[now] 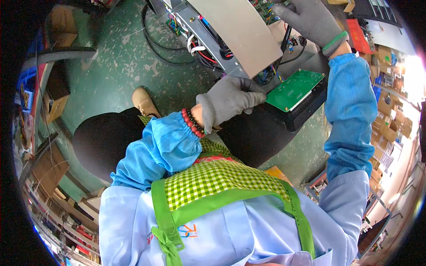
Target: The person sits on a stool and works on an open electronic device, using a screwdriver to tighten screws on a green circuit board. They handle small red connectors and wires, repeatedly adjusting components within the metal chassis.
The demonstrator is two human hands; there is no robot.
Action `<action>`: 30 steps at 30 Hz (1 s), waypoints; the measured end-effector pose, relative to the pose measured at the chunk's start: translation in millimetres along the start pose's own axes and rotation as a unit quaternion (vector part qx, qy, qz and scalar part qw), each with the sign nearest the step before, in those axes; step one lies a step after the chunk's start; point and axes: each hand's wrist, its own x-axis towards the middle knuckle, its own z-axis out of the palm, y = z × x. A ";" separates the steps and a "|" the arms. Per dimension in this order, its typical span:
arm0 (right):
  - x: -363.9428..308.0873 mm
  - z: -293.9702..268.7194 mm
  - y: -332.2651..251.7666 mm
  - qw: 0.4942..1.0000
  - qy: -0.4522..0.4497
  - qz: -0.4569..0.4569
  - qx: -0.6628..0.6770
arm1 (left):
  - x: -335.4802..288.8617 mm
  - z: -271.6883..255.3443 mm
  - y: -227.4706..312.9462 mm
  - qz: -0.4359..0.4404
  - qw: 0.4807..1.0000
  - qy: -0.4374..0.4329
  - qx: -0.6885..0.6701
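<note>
The green circuit board [293, 91] is lying on a black ledge [307, 113], its long axis slanting from near left to far right. The hands are standing well apart: the gloved left hand [228, 100], the nearer, is bending its fingers just beside the board's left end; the right hand [308, 23] is lying beyond it, right of a metal housing [246, 33]. Neither grip can be told.

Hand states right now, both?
Left gray-gloved hand: curled beside the rectangular green circuit board; grip can't be told.
Right gray-gloved hand: at the picture's top edge; open or holding can't be told.
</note>
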 end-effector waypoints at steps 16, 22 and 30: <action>-0.8 0.0 -1.1 1.000 -0.003 0.005 -0.024 | -10.1 1.4 12.1 0.002 1.000 0.011 0.005; -1.9 -0.6 -2.3 1.000 -0.006 0.017 0.005 | -10.1 2.2 14.3 -0.010 1.000 0.011 0.004; 0.7 -1.5 -2.4 1.000 -0.014 0.014 -0.013 | 6.4 1.4 -10.5 0.099 0.994 -0.014 -0.039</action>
